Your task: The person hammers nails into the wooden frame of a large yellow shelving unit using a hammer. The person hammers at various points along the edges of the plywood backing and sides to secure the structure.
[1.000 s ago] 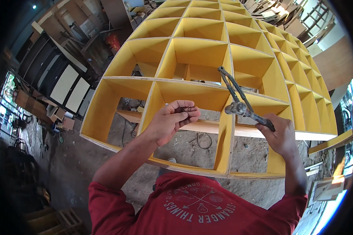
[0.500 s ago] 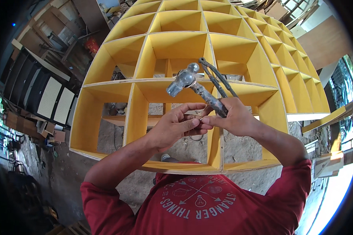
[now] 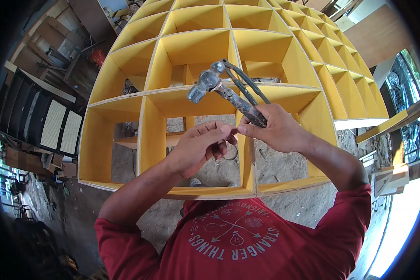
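Hammer (image 3: 226,93) and a dark two-armed tool (image 3: 249,82) are both gripped in the right hand (image 3: 280,130), over the yellow grid frame (image 3: 198,100). Hands were well apart a second ago; now fingertips meet, so looks like fiddly finger work, not swinging. Left hand (image 3: 203,142) is pinched narrow, can't tell on what.

Daylight (image 3: 399,233) glares lower right; the dim left seems slightly soft.
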`<move>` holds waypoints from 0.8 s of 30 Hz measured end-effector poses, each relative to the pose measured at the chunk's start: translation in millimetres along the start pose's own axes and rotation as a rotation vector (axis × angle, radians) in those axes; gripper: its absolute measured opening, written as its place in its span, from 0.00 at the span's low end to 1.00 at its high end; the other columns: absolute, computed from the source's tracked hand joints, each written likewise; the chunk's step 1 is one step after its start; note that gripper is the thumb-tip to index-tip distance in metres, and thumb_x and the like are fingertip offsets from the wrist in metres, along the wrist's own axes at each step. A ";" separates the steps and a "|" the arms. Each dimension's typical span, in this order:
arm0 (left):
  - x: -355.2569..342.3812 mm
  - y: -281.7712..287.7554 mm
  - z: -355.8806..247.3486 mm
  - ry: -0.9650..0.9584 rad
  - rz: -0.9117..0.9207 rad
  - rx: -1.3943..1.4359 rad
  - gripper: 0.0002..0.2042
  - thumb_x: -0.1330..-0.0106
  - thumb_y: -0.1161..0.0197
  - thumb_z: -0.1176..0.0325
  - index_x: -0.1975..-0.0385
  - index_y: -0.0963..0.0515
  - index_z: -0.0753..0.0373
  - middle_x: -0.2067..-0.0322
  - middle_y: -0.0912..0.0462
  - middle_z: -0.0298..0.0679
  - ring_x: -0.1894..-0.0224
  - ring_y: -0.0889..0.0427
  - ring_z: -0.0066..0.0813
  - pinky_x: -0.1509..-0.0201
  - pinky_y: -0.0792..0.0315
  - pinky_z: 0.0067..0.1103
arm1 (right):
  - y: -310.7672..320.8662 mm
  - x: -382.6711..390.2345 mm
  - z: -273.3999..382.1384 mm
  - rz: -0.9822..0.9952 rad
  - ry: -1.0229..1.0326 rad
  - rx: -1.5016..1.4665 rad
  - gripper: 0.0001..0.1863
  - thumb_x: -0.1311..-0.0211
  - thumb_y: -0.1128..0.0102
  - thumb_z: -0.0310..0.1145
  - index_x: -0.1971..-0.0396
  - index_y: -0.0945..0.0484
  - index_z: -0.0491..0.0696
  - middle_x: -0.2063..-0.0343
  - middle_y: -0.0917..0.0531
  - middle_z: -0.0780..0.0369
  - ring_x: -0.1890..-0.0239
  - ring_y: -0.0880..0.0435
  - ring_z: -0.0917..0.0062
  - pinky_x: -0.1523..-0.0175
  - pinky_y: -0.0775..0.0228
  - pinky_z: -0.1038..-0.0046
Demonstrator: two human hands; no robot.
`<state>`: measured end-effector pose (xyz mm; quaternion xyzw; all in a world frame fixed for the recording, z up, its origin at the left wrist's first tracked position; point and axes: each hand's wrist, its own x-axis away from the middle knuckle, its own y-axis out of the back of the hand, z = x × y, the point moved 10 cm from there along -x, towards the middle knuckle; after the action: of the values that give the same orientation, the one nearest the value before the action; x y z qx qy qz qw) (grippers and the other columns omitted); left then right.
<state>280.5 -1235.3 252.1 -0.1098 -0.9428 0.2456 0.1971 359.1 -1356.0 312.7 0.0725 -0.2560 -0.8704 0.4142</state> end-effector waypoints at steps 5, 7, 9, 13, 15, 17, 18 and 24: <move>0.1 -20.0 12.5 -0.055 -0.006 -0.037 0.08 0.23 0.36 0.63 0.54 0.20 0.60 0.65 0.21 0.28 0.68 0.26 0.13 0.64 0.31 0.12 | 5.1 24.7 10.2 0.052 -0.094 0.023 0.16 0.30 0.29 0.44 0.65 0.18 0.44 0.78 0.26 0.72 0.71 0.30 0.89 0.66 0.35 0.77; 1.6 -34.4 15.1 -0.055 0.021 0.007 0.08 0.24 0.35 0.63 0.55 0.20 0.59 0.66 0.21 0.27 0.69 0.26 0.13 0.64 0.31 0.12 | 8.8 35.9 6.1 0.038 -0.105 0.007 0.17 0.30 0.29 0.44 0.65 0.19 0.44 0.78 0.25 0.72 0.71 0.30 0.89 0.66 0.34 0.77; 3.3 -50.0 19.5 -0.004 0.020 -0.055 0.08 0.25 0.34 0.64 0.55 0.20 0.59 0.66 0.21 0.28 0.68 0.25 0.13 0.64 0.30 0.12 | 22.8 48.3 11.9 -0.081 0.039 -0.005 0.19 0.31 0.30 0.45 0.68 0.20 0.42 0.82 0.28 0.67 0.76 0.31 0.84 0.69 0.36 0.72; 4.2 -74.7 42.4 0.049 0.049 -0.022 0.07 0.23 0.37 0.64 0.56 0.22 0.60 0.66 0.20 0.30 0.69 0.24 0.15 0.65 0.30 0.13 | 46.4 82.8 11.6 -0.224 0.035 0.002 0.22 0.31 0.30 0.48 0.69 0.21 0.42 0.83 0.31 0.68 0.77 0.34 0.84 0.71 0.38 0.72; 6.9 -85.4 51.1 0.073 0.095 0.218 0.06 0.22 0.42 0.66 0.56 0.24 0.61 0.65 0.20 0.34 0.68 0.23 0.19 0.65 0.29 0.15 | 67.3 113.6 18.3 -0.350 -0.096 0.133 0.22 0.30 0.30 0.48 0.70 0.23 0.43 0.82 0.32 0.69 0.77 0.36 0.85 0.72 0.40 0.73; 11.6 -95.9 57.1 0.082 0.137 0.277 0.06 0.22 0.44 0.67 0.56 0.25 0.61 0.64 0.20 0.36 0.68 0.23 0.20 0.65 0.29 0.17 | 79.7 150.2 18.3 -0.511 -0.081 0.160 0.21 0.30 0.30 0.47 0.70 0.23 0.43 0.82 0.32 0.69 0.78 0.36 0.85 0.73 0.41 0.73; 13.5 -99.5 57.0 0.067 0.145 0.350 0.05 0.22 0.46 0.68 0.56 0.26 0.61 0.64 0.20 0.38 0.68 0.23 0.21 0.65 0.29 0.18 | 88.7 172.6 21.0 -0.637 -0.040 0.190 0.20 0.30 0.30 0.46 0.70 0.23 0.44 0.82 0.32 0.69 0.78 0.37 0.86 0.73 0.42 0.73; 18.9 -153.7 80.2 0.052 0.290 0.332 0.06 0.22 0.43 0.67 0.54 0.25 0.63 0.69 0.25 0.35 0.75 0.32 0.18 0.69 0.37 0.18 | 84.9 288.0 -9.6 -0.912 -0.057 0.104 0.09 0.30 0.31 0.35 0.63 0.17 0.43 0.76 0.20 0.71 0.73 0.26 0.89 0.67 0.34 0.81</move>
<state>212.5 -1394.8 271.6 -0.2165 -0.8584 0.4201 0.1994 234.2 -1622.7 372.1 0.1743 -0.2526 -0.9515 -0.0225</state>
